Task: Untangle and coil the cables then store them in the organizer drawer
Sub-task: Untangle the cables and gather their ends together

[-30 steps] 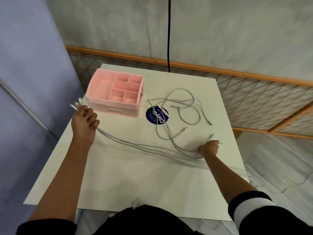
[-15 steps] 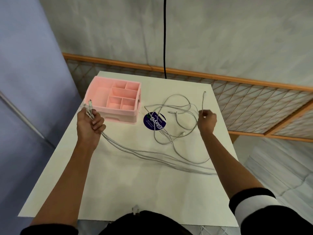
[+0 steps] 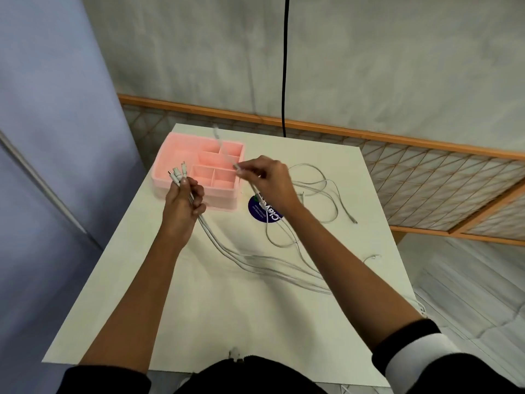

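Since half a second ago the right hand has crossed from the right side of the white rectangular counter toward the left. It now hangs above the near right corner of the pink plastic compartment organizer, close to the left hand, which has risen a little in front of the organizer. The left hand's grip is clamped round a bundle of thin white cables, whose white plug ends stick up above the fist in front of the organizer's near wall. From that fist the cables run down to the counter and trail to the right, passing under the right forearm toward the right edge. The right hand's grip is pinched on a single white cable strand; its free end rises, blurred, over the organizer's far compartments. More white cable lies in loose loops on the right half of the counter, partly crossing a round dark blue sticker just beside the organizer. The organizer stands at the counter's far left corner. A black cord hangs down the grey wall behind.
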The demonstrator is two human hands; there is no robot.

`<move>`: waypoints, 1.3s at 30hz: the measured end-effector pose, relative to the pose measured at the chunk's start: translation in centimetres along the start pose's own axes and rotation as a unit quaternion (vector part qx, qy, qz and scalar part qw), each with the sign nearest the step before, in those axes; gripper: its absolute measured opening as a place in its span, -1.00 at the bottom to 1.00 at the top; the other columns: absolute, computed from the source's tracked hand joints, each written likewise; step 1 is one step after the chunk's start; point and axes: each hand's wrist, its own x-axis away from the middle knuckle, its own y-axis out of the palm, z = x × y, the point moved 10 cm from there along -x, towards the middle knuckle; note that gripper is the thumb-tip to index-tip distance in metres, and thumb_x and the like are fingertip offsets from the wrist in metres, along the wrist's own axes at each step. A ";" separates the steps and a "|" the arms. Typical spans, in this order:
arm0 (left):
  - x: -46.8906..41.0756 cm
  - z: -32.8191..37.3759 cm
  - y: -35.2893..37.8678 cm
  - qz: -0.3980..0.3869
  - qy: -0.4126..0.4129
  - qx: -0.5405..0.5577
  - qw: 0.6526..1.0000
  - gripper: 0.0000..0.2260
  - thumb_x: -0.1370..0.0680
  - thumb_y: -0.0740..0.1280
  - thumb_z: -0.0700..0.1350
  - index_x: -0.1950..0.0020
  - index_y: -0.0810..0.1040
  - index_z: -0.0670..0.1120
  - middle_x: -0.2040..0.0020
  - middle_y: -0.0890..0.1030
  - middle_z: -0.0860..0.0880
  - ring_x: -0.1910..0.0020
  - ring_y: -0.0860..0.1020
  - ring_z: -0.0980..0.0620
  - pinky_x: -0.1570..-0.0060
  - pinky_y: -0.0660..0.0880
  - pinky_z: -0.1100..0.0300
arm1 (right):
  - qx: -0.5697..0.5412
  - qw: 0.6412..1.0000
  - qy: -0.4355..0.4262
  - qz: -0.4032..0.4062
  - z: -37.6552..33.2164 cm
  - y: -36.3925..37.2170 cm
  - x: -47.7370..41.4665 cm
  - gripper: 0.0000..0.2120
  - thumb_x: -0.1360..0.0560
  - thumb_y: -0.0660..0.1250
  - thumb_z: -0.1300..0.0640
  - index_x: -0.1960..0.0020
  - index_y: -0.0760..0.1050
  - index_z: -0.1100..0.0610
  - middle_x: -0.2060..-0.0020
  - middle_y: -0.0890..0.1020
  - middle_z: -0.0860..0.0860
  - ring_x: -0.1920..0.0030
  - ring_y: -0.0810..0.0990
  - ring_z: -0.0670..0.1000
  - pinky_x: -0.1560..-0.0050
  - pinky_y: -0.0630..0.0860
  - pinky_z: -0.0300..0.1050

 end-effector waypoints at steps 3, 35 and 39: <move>0.3 0.5 0.0 0.020 0.016 -0.035 0.999 -0.75 -0.69 0.02 -0.08 0.11 0.41 -0.04 0.36 0.61 0.11 0.34 0.46 0.15 0.39 0.37 0.34 | -0.011 0.998 -0.005 -0.067 -0.9 4.1 1.0 -0.84 -0.42 0.46 0.19 0.03 0.67 0.23 0.16 0.69 0.10 0.28 0.54 -0.19 0.22 0.41 -0.40; -1.7 2.6 -6.7 0.166 0.031 0.148 0.974 -0.71 -0.67 0.05 -0.12 0.26 0.31 -0.01 0.54 0.26 0.13 0.59 0.15 0.19 0.59 0.07 0.36 | 0.003 0.925 0.133 -0.357 10.3 6.7 10.1 -0.71 -0.64 0.12 0.09 0.15 0.52 0.14 0.44 0.43 -0.07 0.40 0.38 -0.16 0.23 0.35 -0.34; -1.7 2.6 -8.1 0.186 0.037 0.148 0.971 -0.71 -0.67 0.05 -0.12 0.26 0.30 -0.02 0.55 0.26 0.13 0.60 0.16 0.19 0.60 0.08 0.36 | 0.004 0.933 0.179 -0.313 13.4 5.1 11.8 -0.61 -0.59 0.22 -0.06 0.34 0.37 0.11 0.47 0.35 -0.08 0.40 0.30 -0.09 0.24 0.30 -0.27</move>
